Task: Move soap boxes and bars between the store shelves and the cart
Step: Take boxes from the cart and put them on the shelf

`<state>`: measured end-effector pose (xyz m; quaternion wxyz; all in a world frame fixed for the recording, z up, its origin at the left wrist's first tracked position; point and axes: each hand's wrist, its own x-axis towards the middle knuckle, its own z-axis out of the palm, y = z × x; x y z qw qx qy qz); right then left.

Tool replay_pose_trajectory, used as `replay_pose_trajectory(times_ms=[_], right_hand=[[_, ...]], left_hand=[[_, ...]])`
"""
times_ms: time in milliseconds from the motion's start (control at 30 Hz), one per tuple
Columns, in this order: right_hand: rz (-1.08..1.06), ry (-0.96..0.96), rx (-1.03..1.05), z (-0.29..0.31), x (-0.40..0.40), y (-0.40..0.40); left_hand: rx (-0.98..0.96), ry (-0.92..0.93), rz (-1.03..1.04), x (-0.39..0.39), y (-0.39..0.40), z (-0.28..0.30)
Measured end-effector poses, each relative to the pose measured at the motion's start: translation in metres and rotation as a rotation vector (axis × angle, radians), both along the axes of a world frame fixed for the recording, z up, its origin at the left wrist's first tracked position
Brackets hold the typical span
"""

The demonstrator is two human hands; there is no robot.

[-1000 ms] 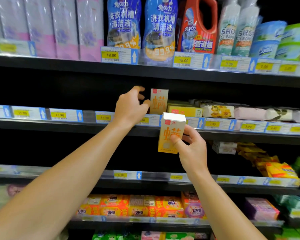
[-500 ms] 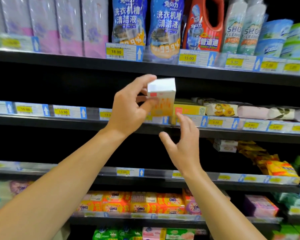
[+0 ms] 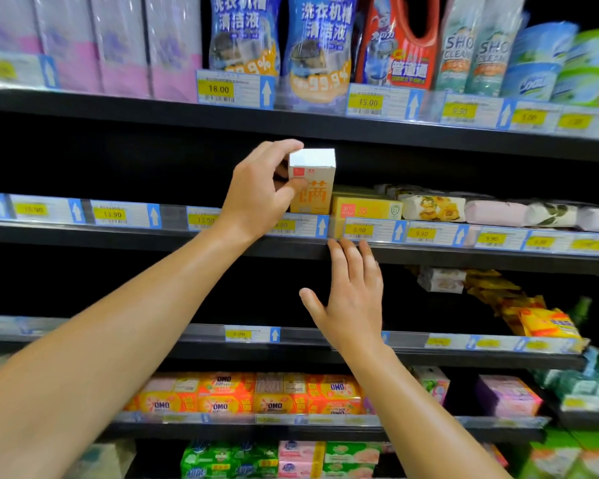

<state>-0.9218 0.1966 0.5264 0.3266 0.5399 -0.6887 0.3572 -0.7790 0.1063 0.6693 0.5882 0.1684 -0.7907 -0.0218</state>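
An upright orange-and-white soap box (image 3: pixel 313 183) stands at the front of the second shelf (image 3: pixel 429 252). My left hand (image 3: pixel 260 195) grips it from the left, fingers on its white top and thumb on its front. Just right of it a similar yellow soap box (image 3: pixel 367 205) lies flat. My right hand (image 3: pixel 351 299) is below the shelf edge, fingers straight and spread, tips touching the black shelf lip, holding nothing. Whether another box stands behind the gripped one is hidden.
Wrapped soap bars (image 3: pixel 433 208) lie along the same shelf to the right. Detergent bottles (image 3: pixel 320 46) and pink packs (image 3: pixel 118 46) fill the top shelf. Yellow packets (image 3: pixel 547 323) sit on the shelf below; orange OMO soap packs (image 3: pixel 274 395) lower down. No cart is in view.
One second ago my right hand held a soap box below the shelf. That box passed to my left hand and was set on the shelf; my right hand let go and dropped below the shelf edge.
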Motion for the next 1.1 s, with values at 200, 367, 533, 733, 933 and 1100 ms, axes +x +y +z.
replay_pose_trajectory(times_ms=[200, 367, 533, 733, 933, 1100], right_hand=[[0.021, -0.048, 0.003, -0.001, 0.002, -0.001], [0.017, -0.068, -0.007, -0.002, 0.004, -0.002], [0.021, -0.078, -0.013, -0.002, 0.005, -0.003], [0.037, -0.113, -0.043, -0.003, 0.007, -0.004], [0.049, -0.124, -0.040, -0.003, 0.007, -0.005], [0.042, -0.122, -0.052, -0.004, 0.007, -0.005]], left_hand=[[0.061, -0.033, 0.072, -0.009, -0.011, -0.008], [0.107, -0.033, 0.095, -0.016, -0.013, -0.005], [0.217, -0.064, 0.174, -0.025, -0.016, 0.001], [0.286, -0.077, 0.175, -0.033, -0.017, 0.001], [0.271, -0.058, 0.139, -0.035, -0.016, -0.001], [0.264, -0.060, 0.153, -0.036, -0.019, -0.003]])
